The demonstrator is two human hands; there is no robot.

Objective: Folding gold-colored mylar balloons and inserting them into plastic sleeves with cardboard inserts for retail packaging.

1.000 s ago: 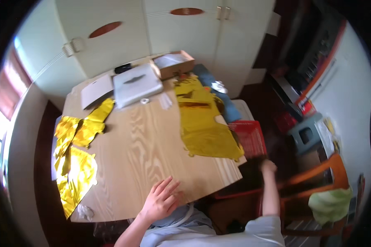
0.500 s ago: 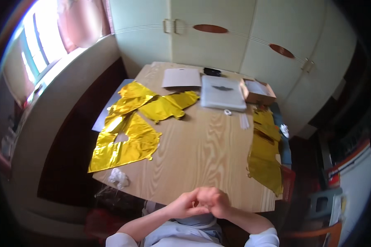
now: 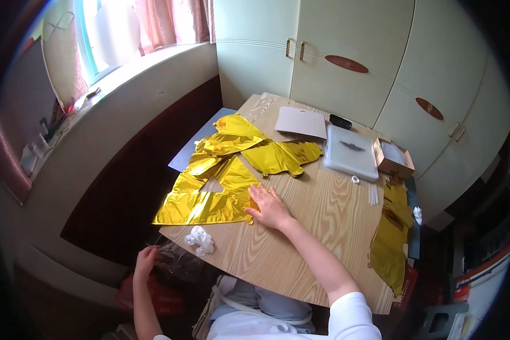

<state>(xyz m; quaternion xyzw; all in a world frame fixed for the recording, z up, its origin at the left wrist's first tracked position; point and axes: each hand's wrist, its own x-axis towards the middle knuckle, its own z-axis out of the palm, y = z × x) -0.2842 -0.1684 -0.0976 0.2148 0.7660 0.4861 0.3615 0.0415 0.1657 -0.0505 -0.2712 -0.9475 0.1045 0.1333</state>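
My right hand (image 3: pixel 271 208) lies open with its fingers spread, on the right edge of a shiny gold foil balloon (image 3: pixel 178 207) lying flat and uninflated at the left of the table. Off the table's left front corner, my left hand (image 3: pixel 145 262) is closed at the edge of a clear plastic bag (image 3: pixel 180 262), its fingers pinching the bag. A crumpled white tissue (image 3: pixel 200 240) sits at the table edge, between the bag and the gold foil. More gold foil (image 3: pixel 280 157) spreads behind.
At the back are a white card (image 3: pixel 300 121), a black object (image 3: pixel 340 121), a stack of clear plastic sleeves (image 3: pixel 351 152) and an open cardboard box (image 3: pixel 394 164). A white ring roll (image 3: pixel 355 179) and white strips (image 3: pixel 373 195) lie nearby. Gold foil (image 3: pixel 389 243) lines the right edge.
My hands, together at the front edge before, have parted. The right has reached onto the gold foil; the left has gone down left to the plastic bag. The view has swung left.
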